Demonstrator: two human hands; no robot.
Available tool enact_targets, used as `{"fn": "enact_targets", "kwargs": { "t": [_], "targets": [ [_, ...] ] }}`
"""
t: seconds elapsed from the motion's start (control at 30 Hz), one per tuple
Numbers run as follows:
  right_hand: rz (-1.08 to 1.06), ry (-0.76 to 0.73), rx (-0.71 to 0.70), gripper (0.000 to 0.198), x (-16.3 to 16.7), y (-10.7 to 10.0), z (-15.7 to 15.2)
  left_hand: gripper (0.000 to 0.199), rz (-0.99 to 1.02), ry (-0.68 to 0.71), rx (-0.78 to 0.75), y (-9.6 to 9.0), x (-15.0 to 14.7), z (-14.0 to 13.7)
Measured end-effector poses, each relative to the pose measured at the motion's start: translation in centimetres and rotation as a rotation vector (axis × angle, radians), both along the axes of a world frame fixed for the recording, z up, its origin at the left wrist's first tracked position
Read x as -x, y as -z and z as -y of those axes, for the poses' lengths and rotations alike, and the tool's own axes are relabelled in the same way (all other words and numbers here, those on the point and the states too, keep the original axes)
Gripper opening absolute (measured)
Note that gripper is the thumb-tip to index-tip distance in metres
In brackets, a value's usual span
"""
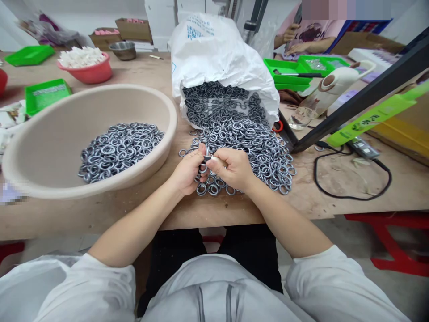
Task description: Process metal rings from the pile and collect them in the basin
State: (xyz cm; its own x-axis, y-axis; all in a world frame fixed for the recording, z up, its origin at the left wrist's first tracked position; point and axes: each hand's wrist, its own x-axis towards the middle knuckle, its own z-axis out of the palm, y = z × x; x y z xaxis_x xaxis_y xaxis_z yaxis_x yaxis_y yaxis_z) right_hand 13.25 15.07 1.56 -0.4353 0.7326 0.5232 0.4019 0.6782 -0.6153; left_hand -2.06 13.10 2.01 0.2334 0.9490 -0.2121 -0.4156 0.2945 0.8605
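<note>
My left hand (187,173) is closed round a few grey rings, held upright between thumb and fingers. In my right hand (234,167) a small blade (208,158) is pinched, dark at the tip and white where I grip it. The blade's tip meets the rings at my left thumb; the exact contact is too small to tell. Both hands are just over the near edge of a heap of grey rings (258,152), which spills from a white woven sack (214,53) lying on its side. Left of my hands, a large beige basin (43,147) holds more grey rings.
A red bowl (87,74) of white pieces, green trays (31,55) and a metal bowl (123,51) stand at the back left. A slanted black post (351,98), a black cable (317,174) and a jug (335,82) are at right. Another person (311,40) sits across the table.
</note>
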Motion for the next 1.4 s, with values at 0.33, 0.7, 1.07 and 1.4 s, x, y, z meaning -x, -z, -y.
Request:
{"fn": "enact_targets", "kwargs": {
  "t": [0.33,0.7,1.07,1.4],
  "targets": [
    [0.077,0.012,0.028,0.058,0.0,-0.3,0.7,0.053,-0.019,0.069,-0.043,-0.2,0.4,0.1],
    [-0.212,0.226,0.142,0.06,-0.8,0.0,-1.5,0.051,0.012,0.142,-0.052,-0.7,0.2,0.6],
    [0.148,0.456,0.165,0.03,-1.5,1.4,-4.0,0.046,-0.394,-0.161,-0.39,-4.0,1.6,2.2],
    [0.626,0.485,0.15,0.02,-0.8,1.5,-3.1,0.029,-1.753,-0.573,-0.384,-8.7,12.0,2.0]
  ]
}}
